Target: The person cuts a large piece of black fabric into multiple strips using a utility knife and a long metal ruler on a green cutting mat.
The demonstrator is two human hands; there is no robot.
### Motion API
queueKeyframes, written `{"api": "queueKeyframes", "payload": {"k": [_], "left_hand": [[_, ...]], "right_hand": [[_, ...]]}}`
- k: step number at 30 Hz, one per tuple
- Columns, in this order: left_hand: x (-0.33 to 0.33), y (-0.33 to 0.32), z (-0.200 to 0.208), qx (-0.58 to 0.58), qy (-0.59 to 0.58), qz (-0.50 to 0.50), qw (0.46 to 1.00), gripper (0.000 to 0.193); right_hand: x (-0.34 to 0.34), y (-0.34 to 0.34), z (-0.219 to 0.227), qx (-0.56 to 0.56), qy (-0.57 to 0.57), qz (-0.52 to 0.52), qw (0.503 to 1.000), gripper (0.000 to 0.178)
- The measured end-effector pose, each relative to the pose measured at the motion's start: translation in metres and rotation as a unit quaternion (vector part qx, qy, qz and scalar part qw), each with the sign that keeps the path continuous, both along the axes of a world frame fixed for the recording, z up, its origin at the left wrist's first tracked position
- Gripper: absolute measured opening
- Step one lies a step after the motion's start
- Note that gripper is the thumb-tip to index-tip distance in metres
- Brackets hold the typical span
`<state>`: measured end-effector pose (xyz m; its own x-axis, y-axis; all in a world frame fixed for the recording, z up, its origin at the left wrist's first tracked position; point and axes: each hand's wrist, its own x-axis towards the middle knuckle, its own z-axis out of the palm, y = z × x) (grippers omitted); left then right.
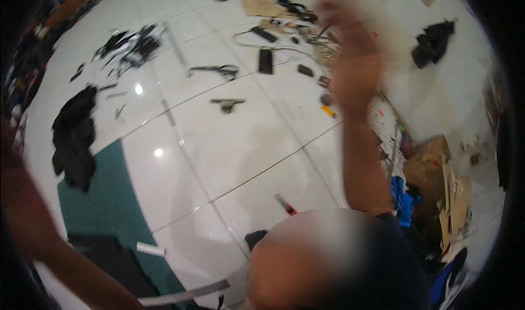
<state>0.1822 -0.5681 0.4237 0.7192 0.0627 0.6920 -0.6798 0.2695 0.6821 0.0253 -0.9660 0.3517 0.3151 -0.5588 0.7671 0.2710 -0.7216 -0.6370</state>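
My right hand (353, 53) is raised at the upper right, smeared by motion, so its fingers cannot be read. Behind it on the tiled floor lie a black power strip or similar block (263, 34) with a pale cord, a flat black rectangle (266, 61) and a small yellow object (328, 111). At the left rim my left hand (12, 167) is dark and partly cut off, with its fingers unclear. Closest to that arm are a green mat (101, 200) and a crumpled black cloth (75, 137). Whether either hand holds anything does not show.
Scissors (221, 70), a long metal ruler (176, 44) and a small metal tool (227, 104) lie mid-floor. A red-handled cutter (286, 205) is nearer. Black scraps (134, 47) are heaped at far left. Right: a cardboard box (429, 167) and black cloth (432, 43).
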Motion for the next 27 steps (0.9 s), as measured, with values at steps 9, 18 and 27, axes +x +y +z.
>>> {"api": "queueKeyframes", "payload": {"k": [9, 18, 27], "left_hand": [[-0.025, -0.088, -0.357, 0.533, 0.230, -0.047, 0.813, 0.044], [-0.088, -0.146, -0.411, 0.675, 0.081, 0.065, 0.731, 0.064], [-0.094, -0.155, -0.417, 0.719, 0.081, 0.080, 0.685, 0.066]], "right_hand": [[-0.126, 0.027, -0.290, 0.205, 0.347, -0.129, 0.906, 0.032], [-0.178, -0.012, -0.341, 0.154, 0.386, -0.255, 0.873, 0.021], [-0.275, -0.169, -0.325, 0.129, 0.427, -0.656, 0.608, 0.064]]}}
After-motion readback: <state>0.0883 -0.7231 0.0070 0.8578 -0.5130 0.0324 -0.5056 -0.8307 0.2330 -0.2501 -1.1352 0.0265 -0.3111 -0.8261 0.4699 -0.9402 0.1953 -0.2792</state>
